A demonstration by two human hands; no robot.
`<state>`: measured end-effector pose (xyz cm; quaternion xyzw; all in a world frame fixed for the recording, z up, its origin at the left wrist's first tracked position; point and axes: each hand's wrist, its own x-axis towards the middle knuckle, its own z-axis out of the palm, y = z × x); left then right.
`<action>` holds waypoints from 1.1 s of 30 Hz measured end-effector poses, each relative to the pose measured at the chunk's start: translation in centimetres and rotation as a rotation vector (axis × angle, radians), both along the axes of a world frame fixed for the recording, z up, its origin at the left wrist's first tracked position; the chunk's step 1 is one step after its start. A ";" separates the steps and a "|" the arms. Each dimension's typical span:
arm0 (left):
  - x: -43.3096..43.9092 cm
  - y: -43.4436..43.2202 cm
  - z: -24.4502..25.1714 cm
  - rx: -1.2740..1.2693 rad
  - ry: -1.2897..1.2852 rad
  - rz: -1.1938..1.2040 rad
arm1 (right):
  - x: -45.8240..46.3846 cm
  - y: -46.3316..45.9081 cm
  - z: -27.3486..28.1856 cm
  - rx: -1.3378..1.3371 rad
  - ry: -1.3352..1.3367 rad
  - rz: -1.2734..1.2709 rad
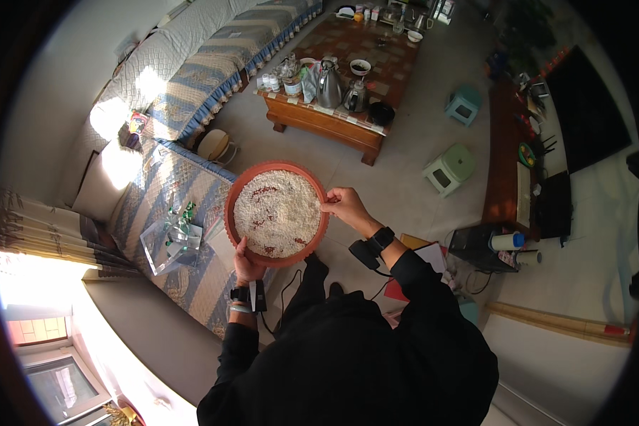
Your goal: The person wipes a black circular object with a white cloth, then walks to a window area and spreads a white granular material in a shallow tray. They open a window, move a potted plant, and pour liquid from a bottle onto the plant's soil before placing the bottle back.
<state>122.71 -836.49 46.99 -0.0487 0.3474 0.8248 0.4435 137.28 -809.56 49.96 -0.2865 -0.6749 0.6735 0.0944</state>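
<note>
A round terracotta-coloured basin (pixel 231 234) with a scalloped rim is held up in front of me. Whitish grains (pixel 285 213) spread across its inside, and reddish patches of the bottom show through. My left hand (pixel 248 264) grips the near-left edge, thumb over the rim and the fingers hidden below. On the right side, my right hand (pixel 347 206) pinches the rim between thumb and curled fingers. Both wrists carry black strapped devices (pixel 381 239) with cables.
Left of me, a quilt-covered sofa (pixel 175 287) bears a clear plastic box (pixel 162 245) and green-wrapped items (pixel 186 215). Ahead stands a low wooden table (pixel 319 120) with a steel kettle (pixel 328 85). Plastic stools (pixel 455 162) stand to the right, near a black computer case (pixel 471 247).
</note>
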 end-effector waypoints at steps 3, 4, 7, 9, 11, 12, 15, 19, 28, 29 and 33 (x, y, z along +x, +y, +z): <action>-2.5 7.6 -1.6 0.039 0.052 -0.091 | 0.8 5.8 -1.7 -0.083 0.011 -0.100; -3.4 10.2 -2.0 0.001 -0.002 -0.112 | 0.9 7.8 -2.0 -0.107 0.030 -0.126; -5.9 17.3 -2.9 -0.013 -0.033 -0.175 | 0.9 12.4 -2.5 -0.141 0.016 -0.246; -7.5 21.4 -3.2 -0.018 -0.043 -0.252 | 0.7 15.1 -2.7 -0.152 -0.020 -0.318; -9.0 25.4 -3.2 -0.028 -0.084 -0.326 | 0.3 17.8 -2.9 -0.167 -0.003 -0.365; -9.6 27.0 -3.3 -0.040 -0.093 -0.357 | 0.1 19.0 -3.1 -0.180 0.006 -0.393; -10.7 30.6 -4.2 -0.102 -0.066 -0.373 | -0.6 22.2 -4.8 -0.245 0.036 -0.424; -12.3 35.3 -5.7 -0.095 -0.126 -0.328 | -1.9 27.9 -8.4 -0.469 0.193 -0.415; -10.5 42.2 -6.9 -0.200 -0.125 -0.070 | -7.5 45.5 -24.9 -0.975 0.280 -0.846; -10.2 43.2 -7.3 -0.146 -0.114 -0.071 | -8.1 47.4 -27.3 -0.959 0.235 -0.902; -9.2 44.0 -7.7 -0.264 -0.190 0.026 | -9.5 50.8 -33.6 -0.959 0.010 -1.063</action>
